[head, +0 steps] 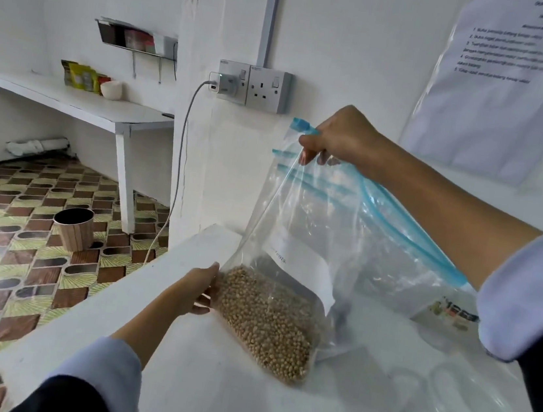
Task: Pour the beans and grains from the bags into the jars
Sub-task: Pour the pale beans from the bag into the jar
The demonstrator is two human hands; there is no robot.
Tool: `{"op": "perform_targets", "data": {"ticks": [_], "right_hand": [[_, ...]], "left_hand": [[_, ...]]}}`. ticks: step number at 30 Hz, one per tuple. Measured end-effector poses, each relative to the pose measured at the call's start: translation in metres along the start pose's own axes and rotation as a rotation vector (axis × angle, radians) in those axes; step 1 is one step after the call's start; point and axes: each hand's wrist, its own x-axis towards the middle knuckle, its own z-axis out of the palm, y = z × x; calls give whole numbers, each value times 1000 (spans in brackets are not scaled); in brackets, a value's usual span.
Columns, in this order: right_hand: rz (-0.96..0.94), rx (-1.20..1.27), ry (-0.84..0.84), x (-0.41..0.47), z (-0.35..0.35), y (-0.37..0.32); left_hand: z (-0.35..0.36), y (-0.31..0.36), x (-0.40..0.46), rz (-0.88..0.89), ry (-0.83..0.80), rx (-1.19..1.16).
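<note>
1. Jars (464, 411) showing only as faint clear outlines at the lower right of the white counter (173, 382), washed out by glare; count and fill impossible to tell.
2. Printed packet (452, 313) lying half hidden behind the bag and the right sleeve, its label unreadable.
3. Right hand (340, 139) pinching the blue zip top of the clear bag (311, 231), fingers curled around the plastic, holding it up above the counter.
4. Left hand (199, 291) cupping the bag's lower left corner, fingertips partly lost behind the plastic, gripping it lightly.
5. Beans (265, 325) pooling pale and round in the bottom of the bag, that end resting on the counter, well left of the jars.
6. White label on the bag carrying small print too blurred to read.
7. Counter's left edge running just beside the left hand, dropping off to the patterned floor (17, 260).
8. Bare counter lying open in front of the bag toward the near edge.
</note>
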Motion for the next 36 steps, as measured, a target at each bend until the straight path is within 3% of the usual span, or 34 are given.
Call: {"op": "perform_targets", "data": {"ticks": [4,8,14,18,26,28,34,36], "right_hand": [[-5,48,30,-9,-6,2],[13,110,77,-14,-14,4],[-2,251,158,-27,-42,9],[-25,348,232,-42,-70,13],[-1,429,352,-67,-111,30],[6,431,366,-72,-119,36],[35,481,450,-90,-145,60],[58,474,464,-99,-153,71]], "left_hand": [[6,-1,5,21,73,-307],[12,-7,-3,-26,-61,-634],[10,16,-10,56,-207,-868],[17,41,-14,204,-324,-751],[38,75,-17,450,-496,-961],[43,83,-17,511,-516,-887],[46,115,-15,641,-422,-691],[53,125,-22,725,-306,-596]]}}
